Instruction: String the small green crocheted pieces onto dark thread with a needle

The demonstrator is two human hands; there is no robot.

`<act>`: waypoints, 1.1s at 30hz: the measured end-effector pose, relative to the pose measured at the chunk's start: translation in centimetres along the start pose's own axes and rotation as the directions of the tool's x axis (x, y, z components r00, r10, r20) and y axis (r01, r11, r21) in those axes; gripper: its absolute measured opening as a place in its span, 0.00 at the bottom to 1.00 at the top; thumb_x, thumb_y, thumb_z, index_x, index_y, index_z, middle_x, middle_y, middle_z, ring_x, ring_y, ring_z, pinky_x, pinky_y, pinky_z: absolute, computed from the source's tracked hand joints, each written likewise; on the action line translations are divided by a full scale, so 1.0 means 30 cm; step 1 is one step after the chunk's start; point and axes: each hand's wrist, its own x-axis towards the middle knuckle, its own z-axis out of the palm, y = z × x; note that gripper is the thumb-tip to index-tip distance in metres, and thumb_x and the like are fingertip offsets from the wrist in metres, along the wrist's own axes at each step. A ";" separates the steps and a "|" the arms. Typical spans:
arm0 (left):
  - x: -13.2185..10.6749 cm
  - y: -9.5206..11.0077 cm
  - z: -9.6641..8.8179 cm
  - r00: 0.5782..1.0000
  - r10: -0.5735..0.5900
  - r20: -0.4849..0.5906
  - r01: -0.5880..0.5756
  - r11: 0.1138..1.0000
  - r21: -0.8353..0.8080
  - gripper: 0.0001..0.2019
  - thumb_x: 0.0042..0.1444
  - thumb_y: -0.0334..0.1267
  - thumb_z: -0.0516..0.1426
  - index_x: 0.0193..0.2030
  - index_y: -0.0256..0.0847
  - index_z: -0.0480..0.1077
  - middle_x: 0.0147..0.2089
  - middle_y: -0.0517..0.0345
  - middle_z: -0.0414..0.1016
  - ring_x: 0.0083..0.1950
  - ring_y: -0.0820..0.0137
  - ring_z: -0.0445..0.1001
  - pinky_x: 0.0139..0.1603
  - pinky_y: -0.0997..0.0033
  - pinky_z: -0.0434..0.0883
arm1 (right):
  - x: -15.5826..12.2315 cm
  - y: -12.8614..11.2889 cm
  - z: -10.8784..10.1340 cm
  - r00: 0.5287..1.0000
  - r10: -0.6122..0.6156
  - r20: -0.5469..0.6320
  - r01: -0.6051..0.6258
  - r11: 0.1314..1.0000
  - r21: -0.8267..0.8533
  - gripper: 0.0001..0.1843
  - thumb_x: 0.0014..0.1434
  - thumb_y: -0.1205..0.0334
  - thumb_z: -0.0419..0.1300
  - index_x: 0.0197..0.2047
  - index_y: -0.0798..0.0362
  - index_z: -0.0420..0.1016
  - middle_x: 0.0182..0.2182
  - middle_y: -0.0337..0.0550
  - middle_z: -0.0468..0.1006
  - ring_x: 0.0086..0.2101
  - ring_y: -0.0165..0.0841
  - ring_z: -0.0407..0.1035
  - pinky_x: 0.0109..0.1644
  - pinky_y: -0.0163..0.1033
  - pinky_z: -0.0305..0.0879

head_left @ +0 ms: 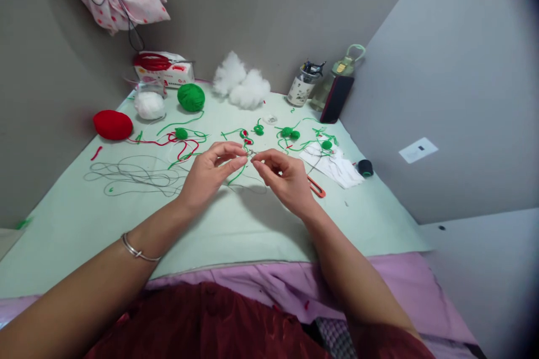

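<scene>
My left hand (210, 171) and my right hand (284, 176) meet fingertip to fingertip above the pale green table (236, 224). Both pinch a tiny piece (250, 153), too small to name, with a green yarn strand (236, 176) trailing down from it. A silver bangle (137, 249) sits on my left wrist. Just behind the hands lie small green crocheted bits (290, 133) and loose green and red yarn (185, 143). An orange-red tool (316, 187) lies right beside my right hand.
A red yarn ball (112, 124), a white one (149, 105) and a green one (191, 96) sit at the back left. White stuffing (241, 84), a jar (302, 87), a bottle (337, 76), white paper (334, 165), a black spool (365, 168) and grey thread (135, 175) lie around. Grey walls enclose the table.
</scene>
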 end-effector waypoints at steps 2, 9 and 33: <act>0.004 -0.003 0.002 0.998 -0.059 -0.008 0.058 0.995 -0.078 0.11 0.55 0.46 0.67 0.38 0.42 0.76 0.55 0.50 0.77 0.55 0.60 0.75 0.59 0.57 0.71 | -0.005 0.001 0.008 1.000 -0.029 0.007 0.029 0.998 -0.064 0.08 0.66 0.60 0.59 0.38 0.52 0.77 0.18 0.30 0.62 0.21 0.24 0.53 0.28 0.35 0.52; 0.016 -0.015 -0.005 0.999 -0.045 -0.010 0.044 0.998 -0.051 0.09 0.57 0.44 0.64 0.35 0.41 0.75 0.55 0.48 0.79 0.55 0.58 0.76 0.56 0.54 0.73 | 0.005 0.010 -0.004 0.999 0.020 -0.037 -0.023 0.997 -0.073 0.09 0.65 0.56 0.59 0.38 0.51 0.77 0.19 0.31 0.63 0.21 0.26 0.55 0.28 0.35 0.52; 0.123 0.101 -0.426 0.966 -0.070 -0.248 -0.011 0.950 -0.311 0.12 0.51 0.43 0.63 0.28 0.47 0.61 0.31 0.59 0.65 0.28 0.68 0.39 0.27 0.62 0.46 | 0.077 0.078 -0.186 0.878 0.308 -0.365 -0.202 0.932 0.300 0.11 0.50 0.55 0.71 0.31 0.54 0.79 0.20 0.32 0.66 0.22 0.24 0.56 0.26 0.34 0.53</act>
